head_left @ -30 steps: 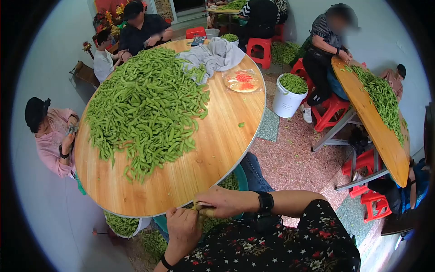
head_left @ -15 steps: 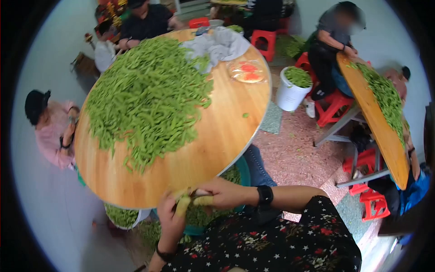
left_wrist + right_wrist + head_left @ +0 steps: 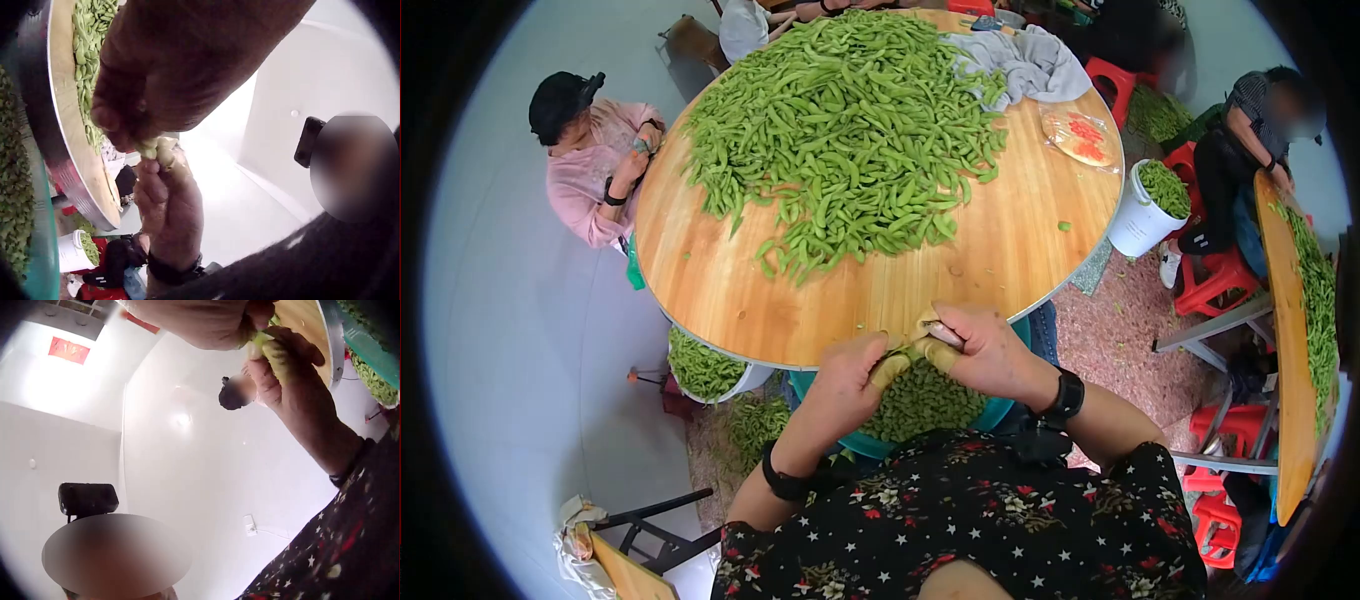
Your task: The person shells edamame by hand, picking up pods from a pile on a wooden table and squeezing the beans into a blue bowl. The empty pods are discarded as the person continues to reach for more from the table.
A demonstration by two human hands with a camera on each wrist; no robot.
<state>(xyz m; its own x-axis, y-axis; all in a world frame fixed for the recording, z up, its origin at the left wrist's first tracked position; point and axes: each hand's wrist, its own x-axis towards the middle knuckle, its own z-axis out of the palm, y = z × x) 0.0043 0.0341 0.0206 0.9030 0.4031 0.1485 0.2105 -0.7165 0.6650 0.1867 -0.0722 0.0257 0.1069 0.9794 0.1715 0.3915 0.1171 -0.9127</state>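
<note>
Close above the teal basin (image 3: 1000,412), my two hands meet fingertip to fingertip. My left hand (image 3: 842,385) pinches a green soybean pod (image 3: 265,339) between its thumb and curled fingers. From the other side my right hand (image 3: 1000,350) reaches the same pod, and a small silvery tool (image 3: 943,334) shows in its curled fingers. Yellowish covers wrap both thumbs. Shelled green beans (image 3: 925,402) fill the basin under the hands. In the left wrist view the back of the left hand hides part of the pod.
A large heap of soybean pods (image 3: 840,130) covers much of the round wooden table (image 3: 1040,260). A grey cloth (image 3: 1040,65) and a wrapped round bread (image 3: 1082,137) lie at its right. Pod-filled white buckets (image 3: 1145,220) stand on the floor. A person in pink (image 3: 590,180) sits at left.
The head view has turned left and down, so the table appears farther right and higher. Both hands stay together, now seen over the basin of beans, which has come into fuller view.
</note>
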